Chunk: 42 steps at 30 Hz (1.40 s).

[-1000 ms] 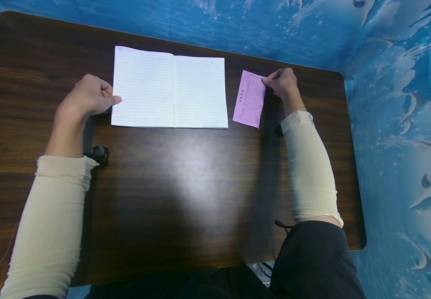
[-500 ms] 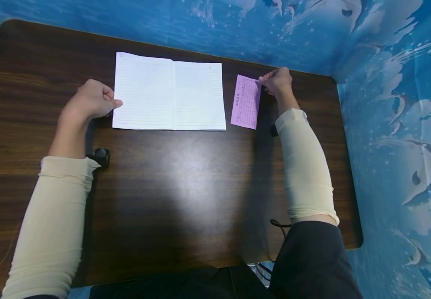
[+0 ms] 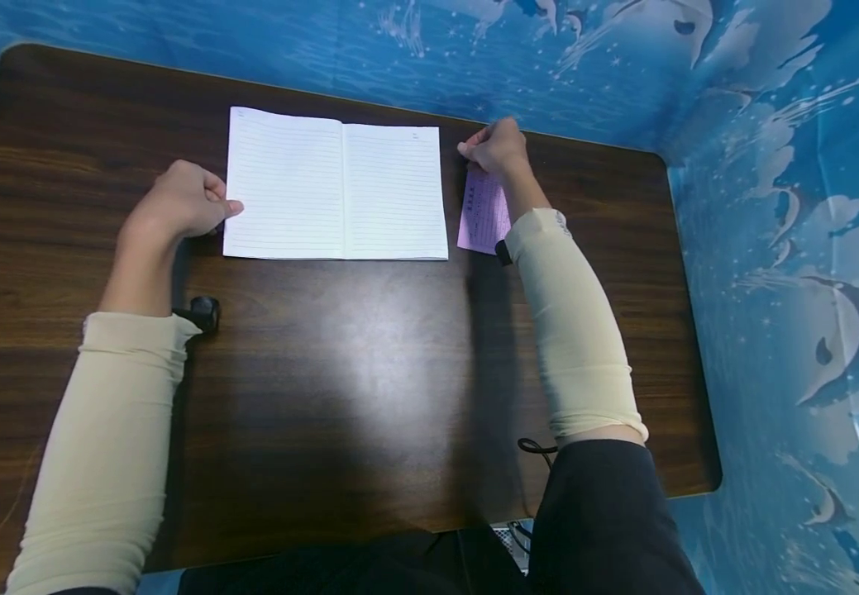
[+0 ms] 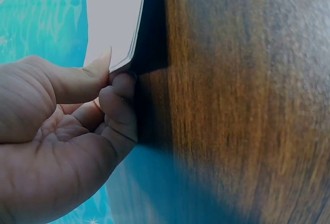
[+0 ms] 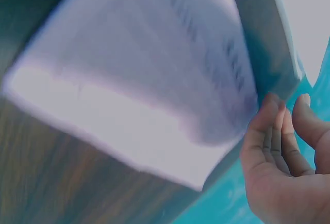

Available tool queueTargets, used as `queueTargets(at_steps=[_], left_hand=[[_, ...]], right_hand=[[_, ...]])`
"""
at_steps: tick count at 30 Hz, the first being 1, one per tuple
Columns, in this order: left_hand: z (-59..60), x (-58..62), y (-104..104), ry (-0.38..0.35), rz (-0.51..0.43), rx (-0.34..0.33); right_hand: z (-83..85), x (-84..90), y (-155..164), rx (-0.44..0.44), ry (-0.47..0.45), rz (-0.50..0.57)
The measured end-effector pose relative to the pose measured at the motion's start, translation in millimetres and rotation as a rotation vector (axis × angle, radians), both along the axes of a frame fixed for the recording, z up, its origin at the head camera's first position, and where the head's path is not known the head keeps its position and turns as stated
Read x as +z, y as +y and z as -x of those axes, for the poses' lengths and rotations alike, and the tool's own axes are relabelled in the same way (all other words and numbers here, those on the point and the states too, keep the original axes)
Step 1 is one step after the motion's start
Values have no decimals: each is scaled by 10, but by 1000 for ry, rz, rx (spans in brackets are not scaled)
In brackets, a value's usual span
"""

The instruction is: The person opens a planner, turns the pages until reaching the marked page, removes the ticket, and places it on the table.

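An open lined notebook [image 3: 283, 186] lies flat near the back of the table, its pages blank apart from the lines. My left hand [image 3: 185, 198] pinches its left edge between thumb and fingers; in the left wrist view the thumb lies on top of the pages [image 4: 116, 22]. My right hand [image 3: 498, 149] is over the far end of a pink printed slip [image 3: 483, 216], just right of the notebook. Its thumb and bent fingers [image 5: 260, 136] stand apart with nothing between them, close to the notebook's corner. Hand and wrist hide part of the slip.
The dark wooden table [image 3: 340, 397] meets a blue wall covering with dolphins [image 3: 838, 330] at the back and right. A black cable [image 3: 536, 448] lies by the right forearm near the front edge.
My right hand has let go of the pink slip's upper right corner and moved left, toward the notebook. The slip stays on the table. My left hand keeps its grip on the notebook.
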<state>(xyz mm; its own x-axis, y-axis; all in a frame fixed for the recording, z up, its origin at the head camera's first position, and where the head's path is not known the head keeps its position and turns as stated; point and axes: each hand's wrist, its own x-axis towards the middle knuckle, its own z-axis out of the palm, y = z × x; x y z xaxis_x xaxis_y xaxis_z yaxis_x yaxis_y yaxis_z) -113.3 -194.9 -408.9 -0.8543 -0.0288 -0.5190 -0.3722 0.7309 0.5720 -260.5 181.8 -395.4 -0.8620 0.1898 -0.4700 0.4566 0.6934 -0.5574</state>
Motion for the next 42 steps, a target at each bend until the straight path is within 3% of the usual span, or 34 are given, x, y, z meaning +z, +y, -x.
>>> queueTargets(at_steps=[5, 10, 29, 34, 42], left_hand=[[6, -29, 8, 0, 5, 5], [16, -43, 0, -6, 5, 7], [27, 37, -25, -32, 23, -38], [37, 176, -1, -4, 57, -64], [-20, 639, 122, 104, 107, -74]], right_hand=[[-11, -169, -259, 4, 8, 32], [-4, -233, -404, -34, 26, -24], [-38, -136, -499, -120, -25, -53], [-32, -124, -487, -139, -43, -62], [-22, -101, -527, -147, -61, -57]])
